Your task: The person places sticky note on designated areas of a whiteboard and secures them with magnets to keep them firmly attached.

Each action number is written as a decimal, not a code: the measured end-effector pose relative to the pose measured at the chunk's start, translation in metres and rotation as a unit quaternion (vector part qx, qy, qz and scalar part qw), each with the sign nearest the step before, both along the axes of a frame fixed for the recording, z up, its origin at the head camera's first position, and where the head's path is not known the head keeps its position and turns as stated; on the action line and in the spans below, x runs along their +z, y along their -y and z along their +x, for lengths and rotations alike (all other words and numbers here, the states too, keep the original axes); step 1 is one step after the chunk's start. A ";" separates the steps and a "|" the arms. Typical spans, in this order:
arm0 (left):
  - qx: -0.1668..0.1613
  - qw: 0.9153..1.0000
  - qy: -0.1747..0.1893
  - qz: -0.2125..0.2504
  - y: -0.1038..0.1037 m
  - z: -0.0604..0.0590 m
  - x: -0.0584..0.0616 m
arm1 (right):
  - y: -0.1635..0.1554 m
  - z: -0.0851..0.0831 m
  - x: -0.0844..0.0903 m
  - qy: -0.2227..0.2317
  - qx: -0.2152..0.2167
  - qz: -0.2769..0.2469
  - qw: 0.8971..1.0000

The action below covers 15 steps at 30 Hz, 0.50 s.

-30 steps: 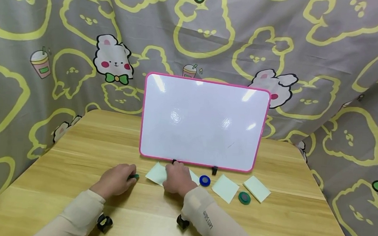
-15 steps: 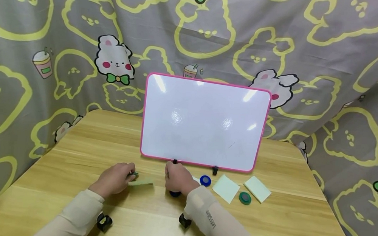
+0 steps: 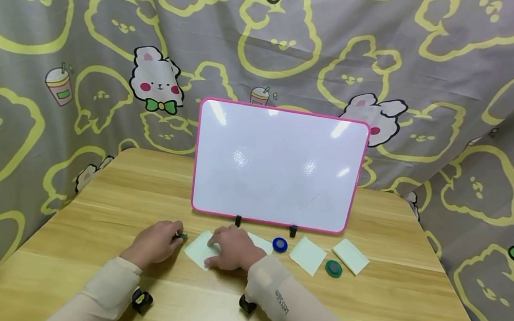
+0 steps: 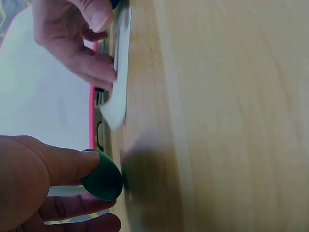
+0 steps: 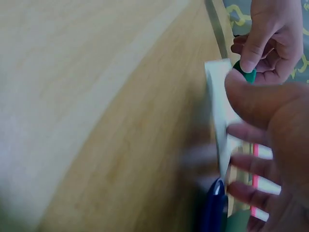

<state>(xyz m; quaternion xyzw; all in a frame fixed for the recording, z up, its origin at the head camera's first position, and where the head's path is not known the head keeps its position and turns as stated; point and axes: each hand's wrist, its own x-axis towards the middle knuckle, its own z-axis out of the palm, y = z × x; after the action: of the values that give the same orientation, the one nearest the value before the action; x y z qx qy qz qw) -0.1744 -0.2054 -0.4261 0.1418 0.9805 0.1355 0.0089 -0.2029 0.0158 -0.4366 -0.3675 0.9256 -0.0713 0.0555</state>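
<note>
My left hand [image 3: 156, 241] pinches a round green magnet [image 4: 102, 180] between thumb and fingers, low over the wooden table. To its right, my right hand [image 3: 234, 249] has its fingers spread and touches a pale green sticky note [image 3: 199, 250], whose near corner curls up in the left wrist view. Part of that note is hidden under the hand. Below the right palm, the right wrist view shows a blue magnet [image 5: 215, 208]. A second pale note [image 3: 260, 243] lies just beyond the right hand, partly covered by it.
A pink-framed whiteboard [image 3: 277, 167] stands upright behind the hands on black feet [image 3: 293, 231]. Right of my right hand lie another blue magnet [image 3: 280, 245], a sticky note [image 3: 307, 256], a green magnet [image 3: 333, 268] and a sticky-note pad [image 3: 351, 256]. A patterned curtain [image 3: 111, 38] surrounds the table.
The sticky note was tilted up between the hands half a second ago and now lies lower, left of its first place. My right hand has spread its fingers and shifted left; the left hand barely moves.
</note>
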 end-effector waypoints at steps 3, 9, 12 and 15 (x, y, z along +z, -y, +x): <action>-0.001 1.000 0.001 0.000 0.001 0.001 0.001 | 0.000 -0.002 -0.002 -0.008 -0.043 0.012 0.999; -0.005 1.000 0.010 -0.003 0.002 0.002 0.001 | -0.004 -0.008 0.000 0.026 -0.109 -0.011 0.994; -0.006 1.000 0.006 -0.005 0.002 0.002 0.000 | -0.005 -0.010 0.001 0.027 -0.113 -0.019 0.993; -0.005 1.000 0.003 -0.006 0.003 0.002 -0.001 | -0.006 -0.012 0.000 0.033 -0.111 -0.034 0.993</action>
<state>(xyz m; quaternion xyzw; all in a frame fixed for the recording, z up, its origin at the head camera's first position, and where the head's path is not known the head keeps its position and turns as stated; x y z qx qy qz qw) -0.1723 -0.2081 -0.4267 0.1461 0.9806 0.1300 0.0136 -0.2146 0.0220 -0.4363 -0.2616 0.9554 -0.1205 0.0648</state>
